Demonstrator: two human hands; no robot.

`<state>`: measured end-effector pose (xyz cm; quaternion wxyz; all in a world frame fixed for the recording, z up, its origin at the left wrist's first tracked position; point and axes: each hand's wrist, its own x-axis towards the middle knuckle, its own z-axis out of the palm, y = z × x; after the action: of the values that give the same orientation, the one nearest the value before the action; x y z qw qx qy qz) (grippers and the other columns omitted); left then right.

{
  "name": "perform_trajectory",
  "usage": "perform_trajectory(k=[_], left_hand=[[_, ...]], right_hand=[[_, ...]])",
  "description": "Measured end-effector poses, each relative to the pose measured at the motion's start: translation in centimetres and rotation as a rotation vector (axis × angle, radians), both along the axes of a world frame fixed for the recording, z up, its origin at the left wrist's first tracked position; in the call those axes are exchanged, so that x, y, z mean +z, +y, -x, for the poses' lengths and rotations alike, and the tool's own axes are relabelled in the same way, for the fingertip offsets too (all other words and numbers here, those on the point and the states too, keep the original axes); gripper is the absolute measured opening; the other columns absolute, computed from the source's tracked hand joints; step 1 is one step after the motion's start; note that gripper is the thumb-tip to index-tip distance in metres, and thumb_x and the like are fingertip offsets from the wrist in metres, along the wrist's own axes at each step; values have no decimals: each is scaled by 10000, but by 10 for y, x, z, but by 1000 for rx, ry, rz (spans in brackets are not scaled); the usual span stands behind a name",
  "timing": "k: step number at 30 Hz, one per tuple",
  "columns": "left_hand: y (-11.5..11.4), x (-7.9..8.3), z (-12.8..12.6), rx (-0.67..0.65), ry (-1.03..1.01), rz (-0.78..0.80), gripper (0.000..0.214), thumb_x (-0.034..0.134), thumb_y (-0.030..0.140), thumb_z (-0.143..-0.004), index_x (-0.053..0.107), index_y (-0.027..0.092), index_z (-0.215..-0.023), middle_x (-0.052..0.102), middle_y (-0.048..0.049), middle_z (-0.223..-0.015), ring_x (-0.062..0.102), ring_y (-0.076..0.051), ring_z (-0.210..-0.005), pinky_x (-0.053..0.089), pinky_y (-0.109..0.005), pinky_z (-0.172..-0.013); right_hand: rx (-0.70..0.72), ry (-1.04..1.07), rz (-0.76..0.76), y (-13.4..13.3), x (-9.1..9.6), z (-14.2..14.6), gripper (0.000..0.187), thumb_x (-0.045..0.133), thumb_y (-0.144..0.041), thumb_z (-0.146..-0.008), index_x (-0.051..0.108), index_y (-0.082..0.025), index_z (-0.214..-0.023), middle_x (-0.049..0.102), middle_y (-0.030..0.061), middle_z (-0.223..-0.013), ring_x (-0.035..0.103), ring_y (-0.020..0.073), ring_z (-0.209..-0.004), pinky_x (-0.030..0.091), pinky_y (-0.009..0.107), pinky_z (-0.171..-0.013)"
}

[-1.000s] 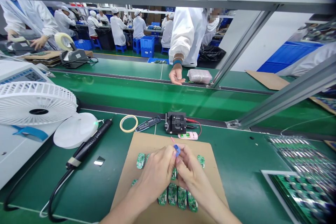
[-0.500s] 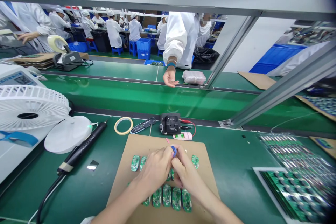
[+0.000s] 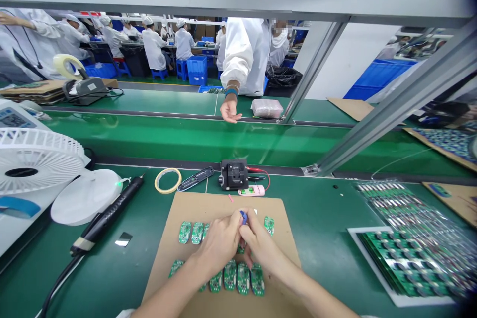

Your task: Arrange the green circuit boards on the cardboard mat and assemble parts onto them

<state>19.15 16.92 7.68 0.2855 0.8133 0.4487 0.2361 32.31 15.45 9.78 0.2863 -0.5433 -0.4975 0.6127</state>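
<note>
Left hand and right hand clenched together, fingertips pinching a small blue part (which hand really has it, can't tell) just above rows of green circuit boards on a cardboard sheet on the green tabletop.

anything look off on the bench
Yes, one board at the lower left of the cardboard sheet sits tilted, out of line with the upright boards beside it. A small pink scrap also lies loose near the sheet's top edge.
</note>
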Motion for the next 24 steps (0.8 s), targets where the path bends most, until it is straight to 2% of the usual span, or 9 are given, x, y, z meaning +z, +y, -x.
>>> perform_trajectory(k=[3, 7, 10, 13, 15, 20, 24], left_hand=[[3, 2, 1, -17, 11, 77, 235, 213, 213, -984, 404, 232, -848, 670, -16, -664, 650, -204, -594, 348, -261, -529], [11, 12, 3, -62, 18, 173, 230, 219, 253, -988, 386, 235, -832, 671, -2, -649, 622, -189, -558, 323, -255, -526], [17, 21, 1, -99, 13, 230, 219, 248, 274, -977, 389, 234, -814, 595, 22, -574, 538, -182, -494, 275, -265, -509], [20, 28, -2, -117, -13, 282, 221, 274, 297, -962, 381, 234, -779, 442, 49, -509, 412, -171, -456, 221, -280, -505], [22, 32, -4, -129, -59, 337, 262, 265, 340, -964, 367, 231, -748, 394, 53, -522, 379, -156, -469, 223, -279, -511], [29, 38, -3, -161, -276, 573, 400, 163, 499, -969, 365, 220, -766, 421, 59, -571, 364, -107, -466, 288, -241, -494], [34, 35, -5, -207, -455, 707, 455, 272, 617, -923, 411, 206, -786, 418, 76, -489, 355, -88, -421, 281, -217, -456]], right_hand=[[46, 16, 12, 5, 7, -6, 251, 444, -415, -807, 342, -214, -917, 425, -78, -648, 456, 84, -421, 331, 139, -265], [129, 62, 23, 13, 22, -18, 292, 569, -393, -761, 390, -196, -880, 510, -13, -747, 580, 143, -629, 479, 178, -351], [154, 105, 43, 16, 30, -27, 337, 618, -422, -753, 402, -182, -851, 553, 41, -848, 612, 168, -739, 544, 207, -430], [174, 141, 78, 15, 33, -35, 375, 622, -473, -772, 421, -169, -858, 572, 60, -839, 621, 170, -737, 564, 221, -467], [182, 160, 97, 13, 34, -39, 380, 607, -492, -795, 449, -157, -878, 575, 69, -832, 624, 174, -744, 564, 220, -474], [174, 260, 168, 4, 40, -50, 390, 623, -501, -830, 519, -141, -937, 567, 89, -922, 612, 181, -813, 561, 214, -489], [183, 418, 173, 2, 38, -61, 331, 652, -424, -843, 586, -126, -972, 594, 114, -983, 607, 190, -867, 565, 225, -547]])
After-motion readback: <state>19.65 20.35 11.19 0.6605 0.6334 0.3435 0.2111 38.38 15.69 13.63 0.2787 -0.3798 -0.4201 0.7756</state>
